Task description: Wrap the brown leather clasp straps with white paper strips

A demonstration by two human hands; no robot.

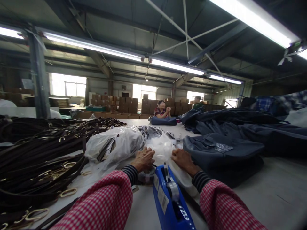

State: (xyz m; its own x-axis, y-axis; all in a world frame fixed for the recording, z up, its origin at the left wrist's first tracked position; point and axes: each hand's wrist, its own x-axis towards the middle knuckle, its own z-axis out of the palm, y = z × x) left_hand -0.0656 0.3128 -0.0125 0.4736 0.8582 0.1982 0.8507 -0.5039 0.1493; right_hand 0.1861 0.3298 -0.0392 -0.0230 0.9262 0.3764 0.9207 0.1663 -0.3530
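Observation:
Both hands reach forward over the white table to a translucent white plastic bag. My left hand has its fingers curled on the bag's left edge. Opposite it, my right hand pinches the bag's right side, with white wrapping trailing below the wrist. Between my forearms stands a blue tape dispenser with a roll of tape in it. Left of my left hand lies a larger clear plastic bag with dark and pale flat pieces inside. What the pinched bag contains is hard to make out.
Dark straps with gold-coloured metal rings are heaped along the left. Dark blue bags pile up on the right, one with a small clear packet on top. Across the table sits a person behind a blue bag. Cardboard boxes line the back.

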